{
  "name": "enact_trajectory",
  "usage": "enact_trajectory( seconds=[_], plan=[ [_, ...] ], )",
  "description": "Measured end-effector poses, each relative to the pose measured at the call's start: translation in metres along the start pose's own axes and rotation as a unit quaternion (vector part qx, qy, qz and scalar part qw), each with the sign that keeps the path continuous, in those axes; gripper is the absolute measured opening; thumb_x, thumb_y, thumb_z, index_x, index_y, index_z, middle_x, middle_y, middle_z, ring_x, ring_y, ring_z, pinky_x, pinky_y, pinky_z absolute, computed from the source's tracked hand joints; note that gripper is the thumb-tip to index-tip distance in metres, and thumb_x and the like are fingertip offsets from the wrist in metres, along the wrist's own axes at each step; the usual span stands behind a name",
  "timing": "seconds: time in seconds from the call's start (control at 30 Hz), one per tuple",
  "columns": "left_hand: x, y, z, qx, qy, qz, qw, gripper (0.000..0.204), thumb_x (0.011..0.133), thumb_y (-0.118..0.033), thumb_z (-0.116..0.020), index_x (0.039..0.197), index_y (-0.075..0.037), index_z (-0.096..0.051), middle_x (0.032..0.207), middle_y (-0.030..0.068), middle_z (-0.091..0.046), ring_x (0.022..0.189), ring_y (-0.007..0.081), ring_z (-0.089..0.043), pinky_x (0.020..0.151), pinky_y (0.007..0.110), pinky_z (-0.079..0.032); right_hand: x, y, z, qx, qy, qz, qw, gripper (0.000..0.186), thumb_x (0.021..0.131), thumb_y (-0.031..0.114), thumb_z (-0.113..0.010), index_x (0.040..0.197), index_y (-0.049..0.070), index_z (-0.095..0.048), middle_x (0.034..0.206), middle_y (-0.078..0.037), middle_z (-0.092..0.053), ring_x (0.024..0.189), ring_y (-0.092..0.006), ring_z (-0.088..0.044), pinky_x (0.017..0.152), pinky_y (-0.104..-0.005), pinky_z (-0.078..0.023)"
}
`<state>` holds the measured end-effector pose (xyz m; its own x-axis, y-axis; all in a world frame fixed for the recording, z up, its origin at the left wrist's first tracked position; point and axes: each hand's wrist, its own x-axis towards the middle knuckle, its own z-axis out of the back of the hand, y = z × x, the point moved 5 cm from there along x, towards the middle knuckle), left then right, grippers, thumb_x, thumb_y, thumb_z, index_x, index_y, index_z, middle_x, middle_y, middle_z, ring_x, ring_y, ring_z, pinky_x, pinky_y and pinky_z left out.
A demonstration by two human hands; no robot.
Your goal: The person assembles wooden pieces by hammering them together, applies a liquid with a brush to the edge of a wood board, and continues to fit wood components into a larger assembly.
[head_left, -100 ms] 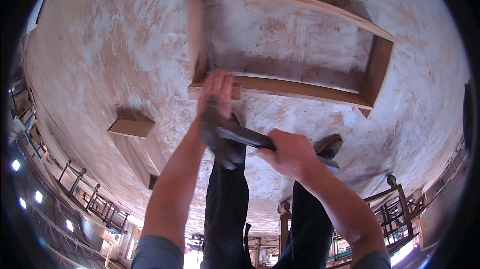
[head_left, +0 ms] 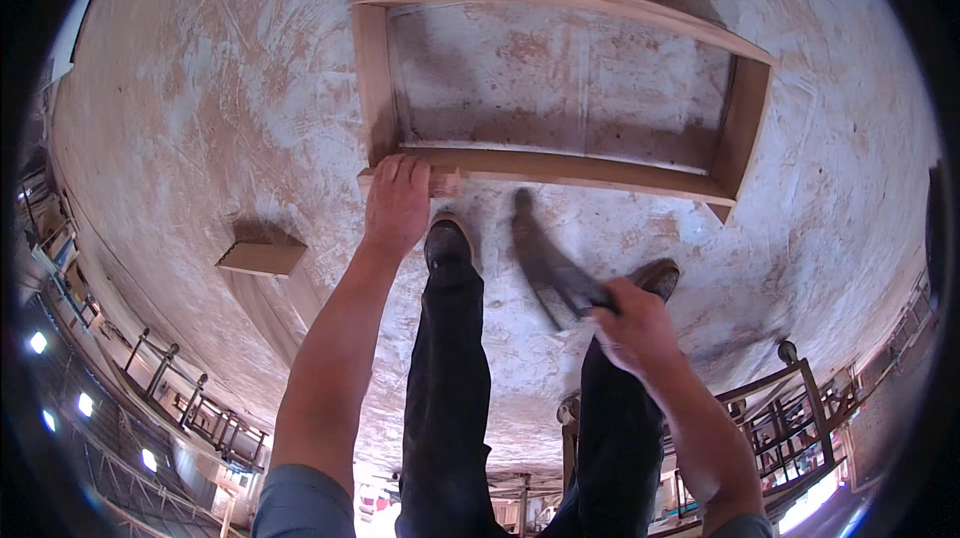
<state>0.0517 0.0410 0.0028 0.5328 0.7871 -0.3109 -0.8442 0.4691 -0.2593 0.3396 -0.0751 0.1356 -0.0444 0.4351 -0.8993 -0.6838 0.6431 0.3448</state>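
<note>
A rectangular wooden frame (head_left: pixel 565 166) with one curved rail lies on the pale, mottled floor (head_left: pixel 240 98). My left hand (head_left: pixel 398 200) has its fingers curled over a short wooden block (head_left: pixel 445 184) at the frame's near left corner, holding it against the rail. My right hand (head_left: pixel 628 323) is closed round the handle of a dark hammer (head_left: pixel 532 243), which is blurred by motion and swung out to the right of my left hand. Its head hangs below the near rail, between my shoes.
My two shoes (head_left: pixel 445 243) and dark trouser legs are below the frame. A separate wooden piece (head_left: pixel 262 258) lies at the left. Metal-and-wood furniture frames (head_left: pixel 800 408) stand around the lower rim, along with other workshop clutter.
The hammer has moved right, away from over my left wrist, and my right hand moved right and down with it. My left hand shifted slightly left and down.
</note>
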Motion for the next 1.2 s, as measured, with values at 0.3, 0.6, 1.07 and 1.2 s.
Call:
enact_trajectory(
  seconds=[0.3,0.6,1.07,1.2],
  plan=[
    [0.024,-0.249,-0.013,-0.112,0.069,-0.141,0.981,0.047,0.075,-0.028,-0.076,0.118,-0.02,-0.059,0.087,0.0082,-0.063,0.08,0.0284,-0.063,0.066,0.044,-0.052,-0.121,-0.278,-0.003,0.272,-0.183,-0.35,0.878,0.023,0.092,0.018,-0.057,0.107,0.002,-0.063,0.076,-0.016,-0.064,0.068,-0.0215,-0.061,0.062,-0.0386,-0.049],
    [0.134,-0.355,-0.033,-0.096,0.009,-0.169,0.981,0.044,0.073,-0.008,-0.075,0.112,-0.004,-0.056,0.103,0.0162,-0.064,0.101,0.0331,-0.06,0.089,0.042,-0.05,-0.133,-0.295,0.008,0.279,-0.214,-0.227,0.908,0.038,0.093,0.037,-0.061,0.098,0.0,-0.061,0.076,-0.026,-0.063,0.081,-0.047,-0.065,0.068,-0.0476,-0.051],
    [0.155,-0.384,-0.085,0.03,0.128,-0.192,0.973,0.042,0.075,-0.021,-0.077,0.103,-0.002,-0.051,0.097,0.0164,-0.063,0.092,0.0343,-0.064,0.081,0.044,-0.053,-0.027,-0.302,0.037,0.284,-0.314,0.033,0.906,0.05,0.092,0.05,-0.063,0.083,0.002,-0.055,0.071,-0.024,-0.058,0.072,-0.0468,-0.06,0.06,-0.0501,-0.049],
    [0.155,-0.389,-0.082,0.041,0.159,-0.194,0.967,0.042,0.074,-0.019,-0.078,0.101,-0.002,-0.05,0.099,0.0167,-0.062,0.094,0.0345,-0.064,0.083,0.043,-0.053,-0.013,-0.307,0.046,0.278,-0.337,0.088,0.895,0.053,0.091,0.054,-0.061,0.085,0.002,-0.057,0.072,-0.024,-0.059,0.075,-0.0457,-0.062,0.063,-0.0496,-0.05]
  ],
)
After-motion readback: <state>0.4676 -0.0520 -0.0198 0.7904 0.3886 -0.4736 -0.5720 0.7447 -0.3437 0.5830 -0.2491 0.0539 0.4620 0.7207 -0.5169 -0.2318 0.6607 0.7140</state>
